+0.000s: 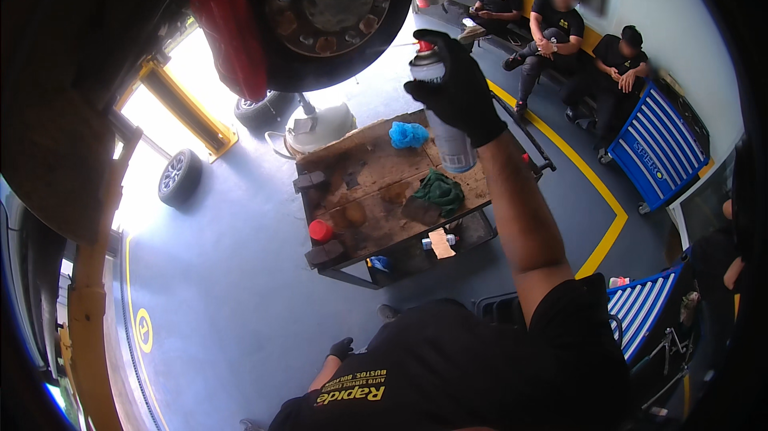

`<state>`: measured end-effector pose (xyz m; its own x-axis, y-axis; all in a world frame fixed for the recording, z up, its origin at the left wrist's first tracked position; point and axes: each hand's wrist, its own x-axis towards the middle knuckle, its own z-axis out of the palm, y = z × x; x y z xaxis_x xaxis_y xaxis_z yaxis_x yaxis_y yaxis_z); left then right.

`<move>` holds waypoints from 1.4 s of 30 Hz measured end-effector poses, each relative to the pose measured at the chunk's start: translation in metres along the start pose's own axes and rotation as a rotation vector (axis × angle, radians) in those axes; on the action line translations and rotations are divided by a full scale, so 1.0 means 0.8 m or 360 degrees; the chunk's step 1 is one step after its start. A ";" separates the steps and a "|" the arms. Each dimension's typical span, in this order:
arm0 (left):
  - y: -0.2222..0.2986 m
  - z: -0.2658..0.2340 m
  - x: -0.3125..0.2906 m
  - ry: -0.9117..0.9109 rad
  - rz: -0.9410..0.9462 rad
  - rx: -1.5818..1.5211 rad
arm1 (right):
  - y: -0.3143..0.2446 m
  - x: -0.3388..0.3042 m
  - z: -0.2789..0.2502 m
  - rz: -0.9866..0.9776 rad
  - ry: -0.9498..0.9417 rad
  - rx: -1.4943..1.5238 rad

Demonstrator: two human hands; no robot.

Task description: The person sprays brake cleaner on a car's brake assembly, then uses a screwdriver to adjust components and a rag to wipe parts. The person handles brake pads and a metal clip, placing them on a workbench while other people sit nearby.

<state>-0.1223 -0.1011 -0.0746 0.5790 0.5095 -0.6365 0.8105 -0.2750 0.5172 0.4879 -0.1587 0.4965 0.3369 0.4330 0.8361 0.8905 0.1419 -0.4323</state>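
Observation:
My right hand (464, 95), in a black glove, is raised and wrapped round an aerosol spray can (454, 143). The can is upright, pale grey and blue, with a red top under my forefinger. Ahead and to the left of it hangs a brake disc (276, 39) with a rusty hub and wheel studs. A red brake caliper (232, 31) sits at the disc's left side. Low beside my body is my left hand (342, 348), also in a black glove, apart from the other things. It is too small and dark to make out its fingers.
A work cart (368, 227) bears a blue cloth (409, 135), a green rag (440, 192), a red cap (321, 230) and dark pads. Two wheels (180, 178) and a yellow lift post (188, 111) are at left. Several people sit along the right wall near a blue cabinet (660, 147).

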 end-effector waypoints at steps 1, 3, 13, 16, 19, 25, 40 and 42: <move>0.005 0.000 0.006 -0.0034 0.0028 0.0080 | -0.017 -0.016 0.012 0.0050 -0.0003 0.0075; 0.025 -0.007 0.004 -0.0086 0.0055 0.0226 | -0.047 -0.042 0.041 0.0048 -0.0037 0.0328; 0.054 -0.043 0.035 0.0204 -0.0416 -0.1313 | 0.025 -0.081 -0.020 0.0149 0.0417 -0.0172; 0.068 -0.038 0.030 0.0140 -0.0586 -0.1342 | 0.037 -0.150 -0.024 0.0329 0.0147 -0.0073; 0.043 -0.045 0.027 0.0165 0.0538 0.0842 | 0.040 -0.241 -0.036 0.0424 -0.0097 -0.0126; 0.135 -0.044 0.015 0.0498 -0.0524 -0.1127 | 0.036 -0.379 -0.053 0.0740 -0.0398 -0.0252; 0.381 -0.109 0.046 0.0588 0.0854 -0.0177 | 0.168 -0.246 0.004 0.0476 0.0280 -0.0194; 0.382 -0.109 0.027 0.0298 0.0686 0.0062 | 0.217 -0.243 0.031 0.0432 0.0158 -0.0143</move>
<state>0.1307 -0.1033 0.1195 0.8405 0.4794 -0.2525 0.5046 -0.5225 0.6873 0.5695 -0.1961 0.2506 0.5908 0.3546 0.7247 0.7856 -0.0482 -0.6169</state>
